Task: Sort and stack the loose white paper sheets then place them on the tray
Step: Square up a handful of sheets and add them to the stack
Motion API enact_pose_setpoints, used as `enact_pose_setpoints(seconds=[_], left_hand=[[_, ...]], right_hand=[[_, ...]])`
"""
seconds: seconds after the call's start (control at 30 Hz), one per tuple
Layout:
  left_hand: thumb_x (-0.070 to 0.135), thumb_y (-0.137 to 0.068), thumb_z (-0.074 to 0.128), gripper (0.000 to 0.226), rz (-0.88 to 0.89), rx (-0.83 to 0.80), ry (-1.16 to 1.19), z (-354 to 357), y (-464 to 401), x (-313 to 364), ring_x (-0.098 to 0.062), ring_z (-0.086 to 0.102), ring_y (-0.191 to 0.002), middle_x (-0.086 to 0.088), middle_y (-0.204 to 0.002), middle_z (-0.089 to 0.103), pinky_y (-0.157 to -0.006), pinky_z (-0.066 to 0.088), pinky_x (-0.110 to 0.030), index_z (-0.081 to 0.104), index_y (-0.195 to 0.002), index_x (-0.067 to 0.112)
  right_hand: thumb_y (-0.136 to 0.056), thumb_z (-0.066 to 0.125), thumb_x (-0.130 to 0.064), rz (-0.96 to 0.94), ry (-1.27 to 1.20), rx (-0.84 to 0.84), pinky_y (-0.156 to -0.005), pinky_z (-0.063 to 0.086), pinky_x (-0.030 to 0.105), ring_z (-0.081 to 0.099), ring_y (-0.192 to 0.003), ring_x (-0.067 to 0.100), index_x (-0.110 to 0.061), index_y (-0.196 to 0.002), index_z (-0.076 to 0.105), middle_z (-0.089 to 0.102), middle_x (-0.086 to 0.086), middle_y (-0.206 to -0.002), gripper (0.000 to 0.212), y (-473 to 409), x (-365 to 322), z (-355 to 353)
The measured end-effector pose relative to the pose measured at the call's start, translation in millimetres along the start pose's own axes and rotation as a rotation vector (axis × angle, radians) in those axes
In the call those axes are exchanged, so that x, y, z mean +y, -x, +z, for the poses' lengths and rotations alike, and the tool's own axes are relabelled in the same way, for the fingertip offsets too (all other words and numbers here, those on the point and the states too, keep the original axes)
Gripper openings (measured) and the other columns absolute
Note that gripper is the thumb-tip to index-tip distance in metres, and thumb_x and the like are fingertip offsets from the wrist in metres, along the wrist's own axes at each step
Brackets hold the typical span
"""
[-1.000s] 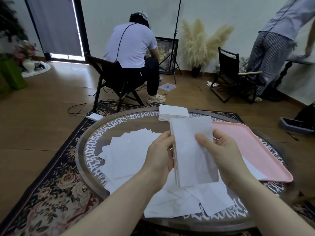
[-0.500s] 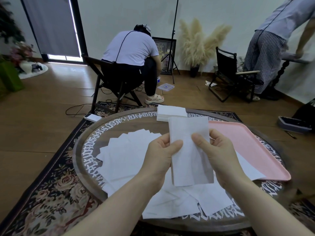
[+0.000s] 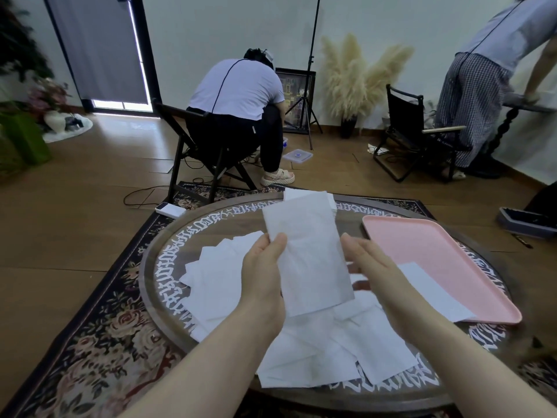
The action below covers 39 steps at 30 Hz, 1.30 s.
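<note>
My left hand (image 3: 265, 276) pinches a small stack of white sheets (image 3: 310, 254) by its left edge and holds it upright above the round table (image 3: 156, 260). My right hand (image 3: 370, 267) is off the stack, just to its right, fingers relaxed and spread. Many loose white sheets (image 3: 223, 279) lie scattered over the table's middle and near side. Another neat stack (image 3: 331, 200) lies at the far rim, mostly hidden behind the held sheets. The pink tray (image 3: 422, 236) sits at the right, with one sheet (image 3: 434, 291) lying over its near edge.
A seated person (image 3: 241, 95) on a folding chair is beyond the table, and another person (image 3: 482, 64) stands at the far right by a black chair (image 3: 413, 134). A white device (image 3: 170, 210) lies on the rug by the table's far left rim.
My right hand has let go of the held stack and moved slightly right. The stack now tilts left, held by my left hand alone. My view has moved closer to the table.
</note>
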State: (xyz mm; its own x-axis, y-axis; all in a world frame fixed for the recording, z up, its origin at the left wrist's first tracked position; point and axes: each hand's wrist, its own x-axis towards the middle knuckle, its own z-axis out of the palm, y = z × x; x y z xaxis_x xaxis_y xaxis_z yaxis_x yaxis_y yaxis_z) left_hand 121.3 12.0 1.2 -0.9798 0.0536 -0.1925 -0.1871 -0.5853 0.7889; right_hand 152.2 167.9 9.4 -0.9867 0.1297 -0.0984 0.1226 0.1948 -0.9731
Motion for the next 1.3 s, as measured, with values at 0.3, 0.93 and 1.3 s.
enact_pose_setpoints(seconds=[0.3, 0.93, 1.3], left_hand=[[0.014, -0.086, 0.072, 0.006, 0.072, 0.259, -0.042, -9.2, -9.1, -6.6, -0.031, 0.069, -0.088, -0.012, -0.094, 0.074, -0.082, 0.056, -0.047, 0.067, -0.089, 0.013], [0.014, -0.080, 0.076, 0.017, 0.235, -0.158, -1.077, -69.6, -59.6, 5.4, -0.001, 0.045, -0.049, 0.016, -0.069, 0.064, -0.057, 0.036, -0.024, 0.065, -0.070, 0.022], [0.024, -0.079, 0.074, 0.017, 0.225, -0.127, -1.146, -73.8, -61.4, -10.1, -0.008, 0.049, -0.056, 0.020, -0.059, 0.058, -0.061, 0.040, -0.031, 0.063, -0.067, 0.022]], right_hand=[[-0.084, 0.076, -0.022, 0.050, 0.094, -0.309, -0.058, 0.047, 0.021, 0.065, -0.075, 0.010, -0.017, -0.106, 0.070, 0.076, 0.000, -0.093, 0.023, 0.5, 9.4, 17.3], [-0.081, 0.078, -0.009, -0.157, 0.304, 0.071, -0.058, 0.036, 0.025, 0.045, -0.059, 0.007, -0.012, -0.085, 0.065, 0.056, -0.010, -0.067, 0.015, -31.1, 26.9, -11.2], [-0.080, 0.078, -0.019, 0.034, 0.402, 0.044, -0.059, 0.036, 0.020, 0.052, -0.057, -0.006, -0.026, -0.099, 0.065, 0.067, -0.004, -0.090, 0.024, -39.0, 46.1, -17.0]])
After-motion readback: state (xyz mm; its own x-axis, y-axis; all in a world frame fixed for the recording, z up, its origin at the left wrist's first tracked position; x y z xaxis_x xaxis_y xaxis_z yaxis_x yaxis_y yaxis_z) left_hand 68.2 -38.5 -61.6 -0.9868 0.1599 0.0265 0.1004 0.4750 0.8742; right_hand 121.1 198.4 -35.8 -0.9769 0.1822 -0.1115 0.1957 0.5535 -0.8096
